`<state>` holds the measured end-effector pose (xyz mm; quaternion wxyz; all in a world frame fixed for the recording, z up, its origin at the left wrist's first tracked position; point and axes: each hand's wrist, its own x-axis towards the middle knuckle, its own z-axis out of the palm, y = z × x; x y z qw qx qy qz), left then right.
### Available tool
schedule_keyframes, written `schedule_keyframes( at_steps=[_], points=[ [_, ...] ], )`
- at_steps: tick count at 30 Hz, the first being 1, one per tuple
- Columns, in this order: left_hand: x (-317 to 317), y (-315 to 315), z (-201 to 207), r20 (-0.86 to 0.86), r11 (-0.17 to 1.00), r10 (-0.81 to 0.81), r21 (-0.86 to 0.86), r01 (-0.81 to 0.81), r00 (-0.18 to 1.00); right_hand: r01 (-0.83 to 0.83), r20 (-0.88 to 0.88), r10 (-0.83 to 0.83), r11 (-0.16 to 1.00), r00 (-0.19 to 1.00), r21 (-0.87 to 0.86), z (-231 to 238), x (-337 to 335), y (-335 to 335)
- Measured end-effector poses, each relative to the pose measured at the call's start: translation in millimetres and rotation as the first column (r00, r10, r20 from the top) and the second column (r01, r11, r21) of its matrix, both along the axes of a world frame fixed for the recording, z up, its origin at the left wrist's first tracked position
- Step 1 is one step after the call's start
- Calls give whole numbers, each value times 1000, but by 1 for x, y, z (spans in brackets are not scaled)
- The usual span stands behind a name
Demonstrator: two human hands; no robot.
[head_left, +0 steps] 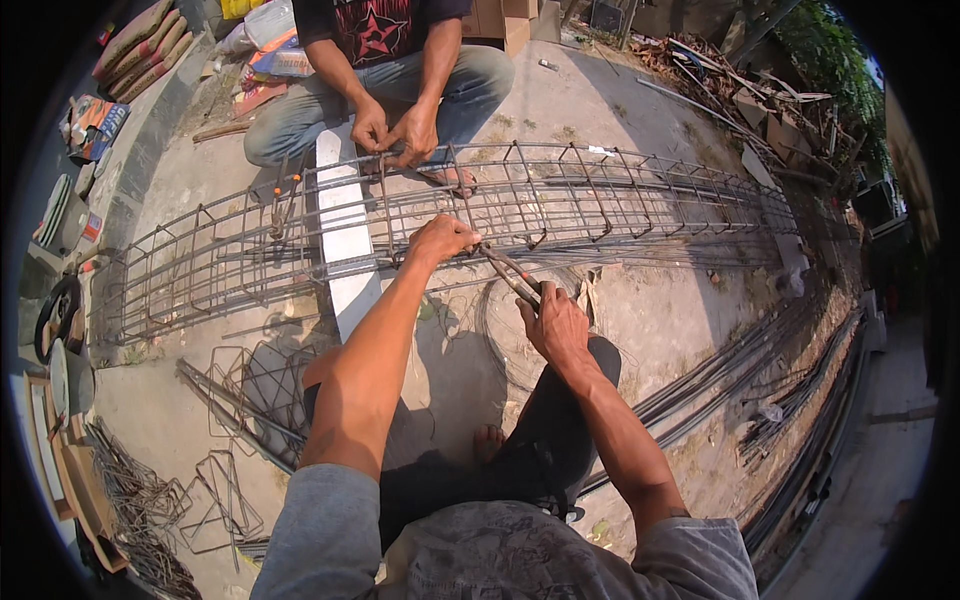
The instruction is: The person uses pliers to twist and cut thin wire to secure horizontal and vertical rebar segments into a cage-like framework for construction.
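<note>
Rebar cage [534, 241] runs left to right before you, crossing over a board [346, 225]. Pliers [512, 275], in your right grip [558, 325], at the cage's near edge, right of the board. Co-worker [375, 35] on the far side. Around you: stirrups [222, 505] near left, rods [690, 388] near right, sacks [145, 50] far left, scrap [765, 115] far right.

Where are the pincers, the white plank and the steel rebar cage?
Pincers [499, 262]: head view, on the metal near the pivot.
White plank [353, 300]: head view, on its bare near end.
Rebar cage [538, 239]: head view, on a near corner of one hoop.
</note>
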<state>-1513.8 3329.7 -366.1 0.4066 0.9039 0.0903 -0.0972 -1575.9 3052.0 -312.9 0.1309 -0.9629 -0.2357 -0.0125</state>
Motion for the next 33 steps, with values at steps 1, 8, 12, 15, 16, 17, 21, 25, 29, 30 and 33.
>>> schedule_keyframes(
  at_steps=[1, 8, 12, 15, 16, 17, 21, 25, 29, 30, 33],
  points=[
    [-1, 0, -1, -2, 1000, 0, -5, 0, 1000, 0, -2, 0, 1000, 1000, -5, 0, -3, 2],
    [0, -6, -9, -26, 998, 27, -53, -28, 999, 728, -862, 504, 612, -56, 310, -26, 1, 0],
    [0, -7, 0, -25, 998, 52, -46, -53, 998, 602, -919, 379, 710, 111, 366, -11, 5, -2],
    [-3, -1, -2, 34, 999, 34, -29, -33, 999, 459, -907, 236, 801, 348, 385, 8, 17, 2],
    [-4, -1, -1, 25, 1000, 25, -14, -24, 999, 414, -886, 235, 816, 400, 403, 14, 15, 3],
    [-5, 0, 0, 16, 1000, 16, 1, -16, 1000, 368, -862, 237, 830, 449, 419, 16, 14, 4],
    [1, -3, -8, 20, 998, 45, -33, -44, 999, 493, -856, 396, 701, 332, 515, -8, 6, 8],
    [0, -10, -12, -49, 996, 45, -70, -49, 998, 821, -781, 623, 469, -46, 326, -36, -17, 6],
    [-4, -7, -9, -7, 993, 116, -14, -116, 993, 246, -617, -41, 936, 786, 252, 3, -12, 10],
    [-1, -6, -6, -21, 998, 67, -12, -67, 998, 43, -290, 5, 987, 957, 158, 1, -9, 1],
    [-2, -3, -7, -15, 998, 51, -47, -51, 999, -170, 266, 175, 985, 948, -44, -1, -3, -7]
  ],
)
